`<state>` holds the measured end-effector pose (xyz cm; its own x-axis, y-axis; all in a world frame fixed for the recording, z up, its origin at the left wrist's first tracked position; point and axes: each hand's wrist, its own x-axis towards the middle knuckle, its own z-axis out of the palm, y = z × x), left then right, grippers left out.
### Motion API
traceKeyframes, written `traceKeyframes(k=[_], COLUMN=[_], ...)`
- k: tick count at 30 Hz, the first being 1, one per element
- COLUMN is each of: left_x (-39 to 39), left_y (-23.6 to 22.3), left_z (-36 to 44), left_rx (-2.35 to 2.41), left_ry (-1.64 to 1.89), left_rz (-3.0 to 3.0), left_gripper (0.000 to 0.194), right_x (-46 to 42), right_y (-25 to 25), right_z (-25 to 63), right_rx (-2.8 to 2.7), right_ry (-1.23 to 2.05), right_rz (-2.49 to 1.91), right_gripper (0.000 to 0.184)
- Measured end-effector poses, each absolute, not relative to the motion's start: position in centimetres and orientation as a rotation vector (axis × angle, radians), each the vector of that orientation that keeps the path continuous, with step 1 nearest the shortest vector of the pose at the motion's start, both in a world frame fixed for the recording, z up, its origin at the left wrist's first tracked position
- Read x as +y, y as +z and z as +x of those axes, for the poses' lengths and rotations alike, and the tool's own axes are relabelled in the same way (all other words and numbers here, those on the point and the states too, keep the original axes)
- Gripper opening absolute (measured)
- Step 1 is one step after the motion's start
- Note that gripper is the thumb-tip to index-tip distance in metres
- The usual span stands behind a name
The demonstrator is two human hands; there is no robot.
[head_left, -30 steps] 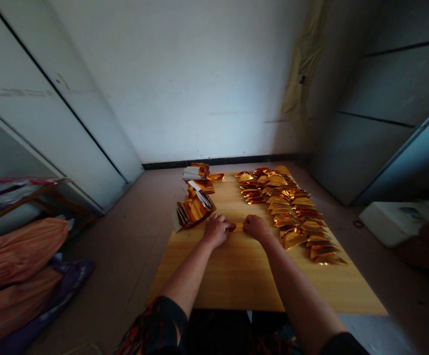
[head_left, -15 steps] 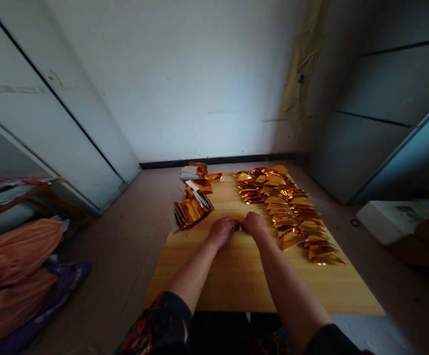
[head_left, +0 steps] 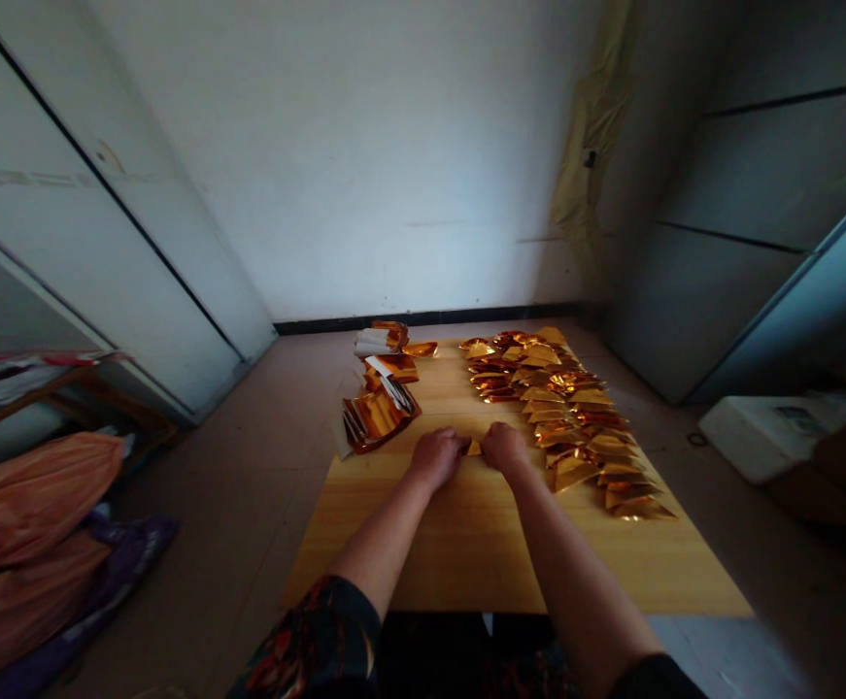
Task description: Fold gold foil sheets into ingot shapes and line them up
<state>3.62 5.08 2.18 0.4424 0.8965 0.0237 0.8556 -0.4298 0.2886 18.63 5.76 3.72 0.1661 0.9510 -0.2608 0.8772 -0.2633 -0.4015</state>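
Note:
Both hands meet over the middle of the wooden table [head_left: 423, 544], with a small piece of gold foil paper [head_left: 474, 448] between them. My left hand [head_left: 438, 456] has its fingers closed on the left end of the paper. On the other end, my right hand [head_left: 504, 448] is closed too, its fingertips partly hidden. Stacks of flat gold foil sheets [head_left: 383, 413] lie to the left of my left hand. Right of my right hand are rows of folded gold paper pieces [head_left: 575, 473], overlapping one another.
A white wall [head_left: 408, 175] rises behind the table. On the left are a pale cabinet [head_left: 102, 243] and orange cloth [head_left: 36, 485] beside a purple bag [head_left: 123, 553]. A white box [head_left: 747, 437] stands on the floor at the right.
My hands have drawn slightly apart, and more of the gold paper shows between them. The stacks and rows look the same.

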Motion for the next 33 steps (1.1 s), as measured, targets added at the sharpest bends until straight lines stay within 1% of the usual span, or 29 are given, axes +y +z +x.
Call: traceKeyframes(k=[7, 10, 12, 14, 15, 17, 18, 20, 22, 25, 30, 33], left_x=[5.0, 4.9, 4.9, 4.9, 4.9, 4.9, 4.9, 4.8, 4.5, 3.9, 2.8, 2.6], left_y=[2.1, 2.1, 2.1, 1.9, 1.8, 1.6, 1.4, 1.2, 1.0, 0.8, 1.0, 1.2], left_z=[3.6, 3.6, 3.6, 3.6, 3.7, 3.8, 3.8, 3.7, 3.4, 2.6, 1.4, 1.3], left_rx=[1.544, 1.576, 1.582, 1.589, 1.605, 1.664, 1.702, 1.778, 1.837, 1.913, 2.025, 2.078], left_ry=[0.270, 0.271, 0.270, 0.272, 0.284, 0.333, 0.369, 0.433, 0.478, 0.504, 0.512, 0.522], left_rz=[2.487, 2.503, 2.514, 2.518, 2.510, 2.468, 2.438, 2.376, 2.326, 2.256, 2.110, 2.030], left_gripper=[0.031, 0.031, 0.031, 0.031, 0.031, 0.030, 0.028, 0.021, 0.014, 0.008, 0.008, 0.008], right_x=[4.9, 4.7, 4.9, 5.6, 6.0, 6.8, 7.2, 7.7, 7.9, 7.9, 7.9, 8.1], right_y=[3.9, 4.3, 4.6, 4.9, 4.9, 4.6, 4.3, 3.6, 2.9, 2.4, 2.6, 2.7], right_z=[19.4, 19.6, 19.4, 18.9, 18.5, 17.7, 17.4, 17.0, 17.0, 17.4, 17.4, 17.0], right_rx=[-1.767, -1.746, -1.734, -1.737, -1.762, -1.802, -1.813, -1.855, -1.898, -1.953, -2.015, -2.052], right_ry=[0.744, 0.702, 0.609, 0.526, 0.544, 0.737, 0.850, 0.911, 0.936, 0.957, 0.910, 0.861], right_rz=[-2.303, -2.318, -2.250, -2.070, -1.955, -1.816, -1.786, -1.760, -1.735, -1.712, -1.730, -1.762], right_gripper=[0.027, 0.025, 0.023, 0.018, 0.017, 0.019, 0.021, 0.020, 0.020, 0.020, 0.014, 0.016])
